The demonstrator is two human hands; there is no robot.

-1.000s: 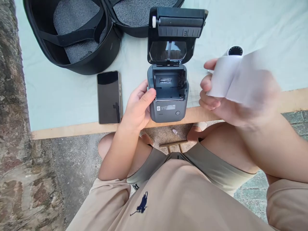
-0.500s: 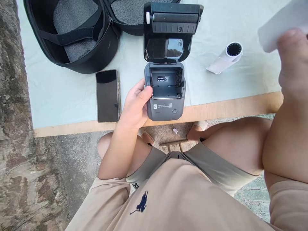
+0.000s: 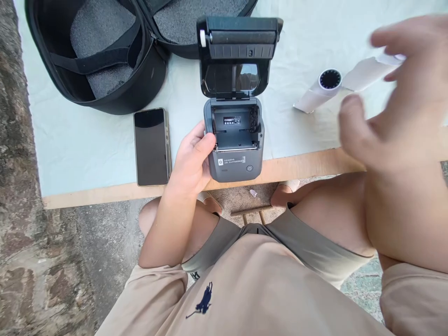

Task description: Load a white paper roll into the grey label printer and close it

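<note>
My left hand point(image 3: 194, 161) grips the left side of a small dark grey label printer point(image 3: 235, 167), thumb on its upper edge. The printer's lid point(image 3: 236, 58) is flipped up, and its roll bay holds no roll. On the right, my right hand point(image 3: 395, 102) is blurred, fingers spread apart, over the tabletop with nothing in its grasp. Just left of it lies a white label roll point(image 3: 318, 91) with a black toothed core end facing me. A second white roll point(image 3: 367, 72) rests behind, partly hidden by the right hand's fingers.
An unzipped black carrying case point(image 3: 147, 77) with grey foam and a strap lies at the back left. A phone point(image 3: 151, 147) with a dark screen is left of the printer. The table's wooden front edge point(image 3: 94, 193) runs above my knees.
My right hand has let go of the second white roll, which now lies on the table, and has moved left and nearer. My left hand still holds the printer.
</note>
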